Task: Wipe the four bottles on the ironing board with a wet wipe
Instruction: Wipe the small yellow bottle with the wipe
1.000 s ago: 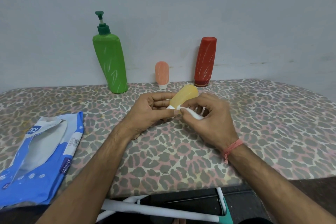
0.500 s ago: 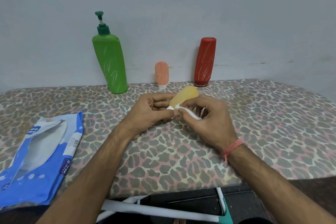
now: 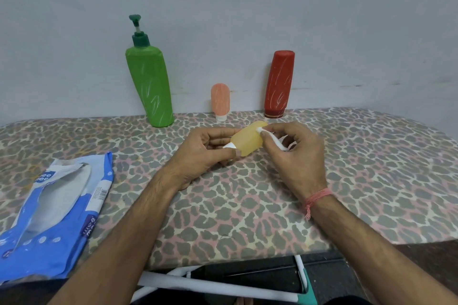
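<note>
Watching the yellow bottle [image 3: 247,140] lying tilted above the middle of the ironing board [image 3: 371,168]. I am seeing the left hand [image 3: 203,153] gripping its white-capped end. I am noting the right hand [image 3: 297,156] pinching the wet wipe [image 3: 275,140] against the bottle's far end. Standing along the board's far edge are the green pump bottle [image 3: 151,86], the small peach bottle [image 3: 220,101] and the red bottle [image 3: 279,84]. Lying at the left edge is the blue wipe pack [image 3: 52,225].
</note>
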